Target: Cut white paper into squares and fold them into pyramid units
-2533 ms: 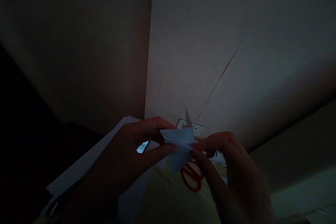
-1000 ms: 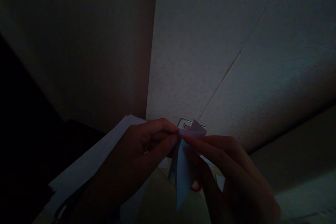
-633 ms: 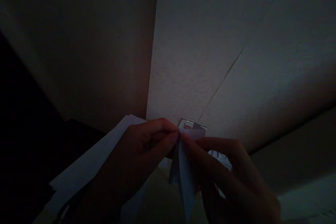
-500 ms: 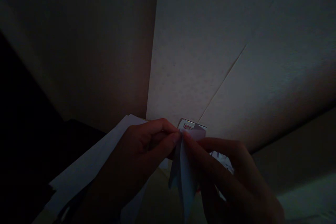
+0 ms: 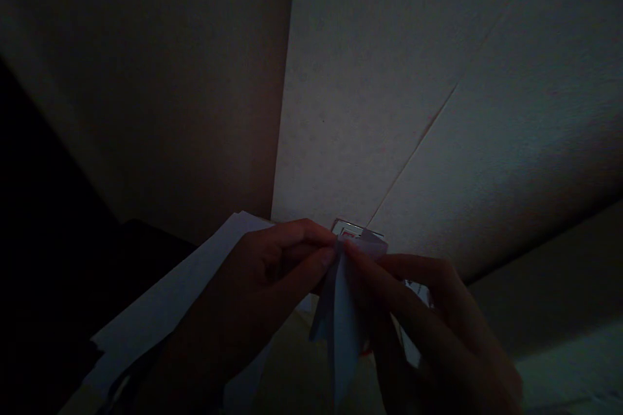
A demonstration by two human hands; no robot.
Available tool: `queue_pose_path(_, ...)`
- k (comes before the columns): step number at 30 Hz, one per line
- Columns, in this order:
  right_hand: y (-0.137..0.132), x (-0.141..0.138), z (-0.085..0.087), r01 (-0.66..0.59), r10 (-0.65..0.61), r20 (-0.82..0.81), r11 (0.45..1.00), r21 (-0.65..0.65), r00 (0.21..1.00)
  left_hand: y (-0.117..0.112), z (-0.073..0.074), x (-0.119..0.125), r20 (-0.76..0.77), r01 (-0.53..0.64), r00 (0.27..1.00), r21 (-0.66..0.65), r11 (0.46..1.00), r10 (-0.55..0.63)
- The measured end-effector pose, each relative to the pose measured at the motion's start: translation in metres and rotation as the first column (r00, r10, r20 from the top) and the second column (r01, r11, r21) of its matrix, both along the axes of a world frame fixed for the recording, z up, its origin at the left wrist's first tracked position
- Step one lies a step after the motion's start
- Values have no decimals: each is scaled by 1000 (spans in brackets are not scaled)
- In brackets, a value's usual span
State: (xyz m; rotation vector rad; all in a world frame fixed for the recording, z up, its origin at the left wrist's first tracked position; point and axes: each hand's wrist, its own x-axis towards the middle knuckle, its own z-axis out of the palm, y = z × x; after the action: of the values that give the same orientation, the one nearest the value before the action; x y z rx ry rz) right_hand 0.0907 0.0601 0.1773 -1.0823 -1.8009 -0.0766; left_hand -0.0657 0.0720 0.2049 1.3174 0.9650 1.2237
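A folded piece of pale paper [image 5: 344, 331] hangs between my two hands, its flaps pointing down. My left hand [image 5: 272, 279] pinches its top edge between thumb and forefinger. From the other side, my right hand [image 5: 428, 318] grips the same paper close to the left fingertips. The right palm and part of the paper are hidden behind the fingers. Just behind the fingertips is a small flat item with a light face and a red mark [image 5: 349, 233]; its kind is unclear in the dim light.
White paper sheets [image 5: 189, 285] lie under my left forearm. A pale wall [image 5: 370, 91] with a slanting crack rises ahead, meeting a darker wall [image 5: 195, 91] at a corner. A whitish object with dark marks [image 5: 416, 292] shows partly behind my right hand.
My right fingers have shifted slightly to the right along the paper, and the paper's flaps have moved a little. My left hand stays nearly in place.
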Motion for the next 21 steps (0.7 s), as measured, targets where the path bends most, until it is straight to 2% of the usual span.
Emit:
queue_pose_path(3, 6, 2, 2, -56, 56, 25, 998, -2, 998, 0, -2, -1, -7, 65, 998, 6, 998, -65)
queue_pose_path(7, 13, 7, 7, -139, 141, 67, 990, -36, 988, -1, -1, -1, -16, 77, 997, 11, 997, -77)
queue_pose_path(13, 14, 7, 7, -76, 72, -45, 990, -118, 996, -2, 5, 2, -8, -21, 1000, -59, 998, 20)
queue_pose_path(21, 12, 6, 10, -63, 55, -55, 988, -143, 997, 0, -1, -1, -24, 25, 999, -17, 1000, -26)
